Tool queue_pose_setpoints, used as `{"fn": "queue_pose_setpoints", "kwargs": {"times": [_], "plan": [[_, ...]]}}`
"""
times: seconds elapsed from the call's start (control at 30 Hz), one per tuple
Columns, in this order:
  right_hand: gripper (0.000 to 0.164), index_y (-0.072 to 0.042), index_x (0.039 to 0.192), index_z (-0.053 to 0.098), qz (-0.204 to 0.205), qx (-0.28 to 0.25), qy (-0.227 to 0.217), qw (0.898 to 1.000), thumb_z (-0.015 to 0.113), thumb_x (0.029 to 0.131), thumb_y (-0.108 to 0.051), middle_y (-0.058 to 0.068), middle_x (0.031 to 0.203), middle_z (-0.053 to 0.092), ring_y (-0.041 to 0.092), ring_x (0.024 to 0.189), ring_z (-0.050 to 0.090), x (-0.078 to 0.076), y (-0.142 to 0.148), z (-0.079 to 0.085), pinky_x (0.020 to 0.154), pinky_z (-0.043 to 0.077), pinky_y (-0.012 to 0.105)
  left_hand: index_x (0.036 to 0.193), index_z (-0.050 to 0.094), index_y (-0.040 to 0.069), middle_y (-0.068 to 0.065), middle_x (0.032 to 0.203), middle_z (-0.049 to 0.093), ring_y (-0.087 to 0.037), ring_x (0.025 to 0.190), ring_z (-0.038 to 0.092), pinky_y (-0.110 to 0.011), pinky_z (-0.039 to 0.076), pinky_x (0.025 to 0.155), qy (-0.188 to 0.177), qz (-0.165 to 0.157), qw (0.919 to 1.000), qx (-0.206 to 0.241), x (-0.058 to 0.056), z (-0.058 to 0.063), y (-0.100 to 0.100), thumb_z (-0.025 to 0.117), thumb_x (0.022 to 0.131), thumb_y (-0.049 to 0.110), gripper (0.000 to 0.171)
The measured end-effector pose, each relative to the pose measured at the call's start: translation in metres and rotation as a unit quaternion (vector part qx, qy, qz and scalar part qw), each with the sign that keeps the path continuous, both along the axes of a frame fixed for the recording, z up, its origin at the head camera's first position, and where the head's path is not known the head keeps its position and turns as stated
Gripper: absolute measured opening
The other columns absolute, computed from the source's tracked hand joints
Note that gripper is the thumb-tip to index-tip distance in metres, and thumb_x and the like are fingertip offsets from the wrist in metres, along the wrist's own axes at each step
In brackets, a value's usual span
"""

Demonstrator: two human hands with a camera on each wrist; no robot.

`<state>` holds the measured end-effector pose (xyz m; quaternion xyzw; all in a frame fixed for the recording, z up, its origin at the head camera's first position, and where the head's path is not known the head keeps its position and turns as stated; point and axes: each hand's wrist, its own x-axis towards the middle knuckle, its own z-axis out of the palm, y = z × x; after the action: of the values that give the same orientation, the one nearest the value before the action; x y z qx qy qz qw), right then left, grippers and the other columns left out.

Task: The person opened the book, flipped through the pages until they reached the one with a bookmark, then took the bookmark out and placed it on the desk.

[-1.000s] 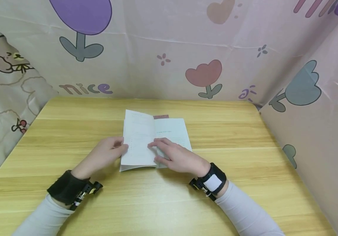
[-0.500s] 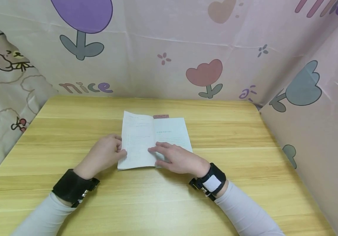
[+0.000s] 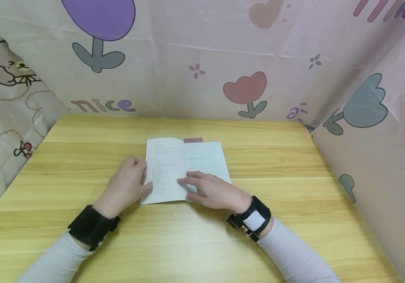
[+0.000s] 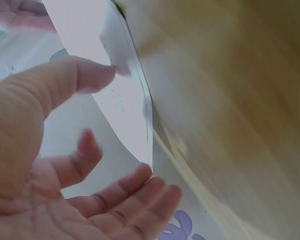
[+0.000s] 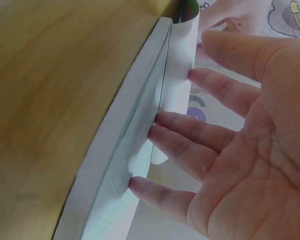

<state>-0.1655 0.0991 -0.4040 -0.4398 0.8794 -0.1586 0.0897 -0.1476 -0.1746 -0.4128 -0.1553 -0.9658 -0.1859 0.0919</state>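
Note:
An open book [image 3: 167,161] lies on the table, printed pages facing up. My left hand [image 3: 124,184] is at its left edge, with the thumb over the page margin. In the left wrist view the thumb and fingers are spread, and the fingertips reach the edge of the book [image 4: 125,85] without curling round it. My right hand [image 3: 216,190] rests across the lower part of the right page, near the fold. In the right wrist view its fingers are extended, the fingertips touching the pages [image 5: 140,145].
A small reddish-brown strip [image 3: 193,140] shows just beyond the book's top edge. The wooden table [image 3: 266,157] runs back to a patterned cloth [image 3: 174,86], which also hangs at both sides. A black band with a small camera is on each wrist.
The left page has come down flatter to the left, and its raised top corner has dropped. My left hand has turned slightly along the book's edge. My right hand has barely moved.

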Motion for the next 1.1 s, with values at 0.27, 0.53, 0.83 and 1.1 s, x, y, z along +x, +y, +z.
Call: {"fn": "queue_pose_setpoints", "kwargs": {"times": [0.27, 0.53, 0.83, 1.1], "plan": [[0.052, -0.018, 0.143, 0.049, 0.003, 0.009, 0.006, 1.0, 0.056, 0.097, -0.04, 0.013, 0.143, 0.044, 0.02, 0.13, 0.04, 0.0, -0.001, 0.0, 0.104, 0.035, 0.033, 0.128, 0.059, 0.002, -0.024, 0.125, 0.053, -0.039, 0.111, 0.051, -0.054, 0.043, 0.092, 0.032, -0.095, 0.9948, -0.019, 0.002, -0.002, 0.006, 0.07, 0.08, 0.0, 0.049], [0.051, -0.017, 0.142, 0.05, -0.012, 0.0, -0.013, 1.0, 0.055, 0.097, -0.041, 0.006, 0.141, 0.046, 0.016, 0.127, 0.043, -0.003, 0.003, 0.006, 0.101, 0.038, 0.032, 0.134, 0.055, 0.001, -0.02, 0.126, 0.054, -0.031, 0.109, 0.054, -0.047, 0.048, 0.088, -0.025, -0.112, 0.9933, -0.014, 0.005, -0.002, 0.006, 0.06, 0.087, 0.0, 0.048], [0.049, -0.013, 0.14, 0.053, -0.085, 0.011, 0.01, 0.996, 0.054, 0.098, -0.039, 0.002, 0.134, 0.053, 0.013, 0.12, 0.049, -0.021, 0.032, 0.024, 0.098, 0.041, 0.03, 0.137, 0.053, 0.002, -0.024, 0.136, 0.047, -0.038, 0.121, 0.047, -0.053, 0.04, 0.097, -0.09, -0.086, 0.9923, -0.004, 0.008, 0.001, 0.01, 0.065, 0.091, 0.035, 0.058], [0.052, -0.009, 0.137, 0.056, -0.167, 0.046, 0.007, 0.985, 0.055, 0.096, -0.042, 0.009, 0.135, 0.053, 0.021, 0.121, 0.049, -0.036, 0.054, 0.033, 0.096, 0.043, 0.04, 0.133, 0.055, -0.004, -0.027, 0.136, 0.045, -0.039, 0.122, 0.045, -0.052, 0.039, 0.098, -0.086, -0.088, 0.9921, -0.023, 0.006, -0.001, 0.012, 0.072, 0.085, 0.035, 0.064]]}}
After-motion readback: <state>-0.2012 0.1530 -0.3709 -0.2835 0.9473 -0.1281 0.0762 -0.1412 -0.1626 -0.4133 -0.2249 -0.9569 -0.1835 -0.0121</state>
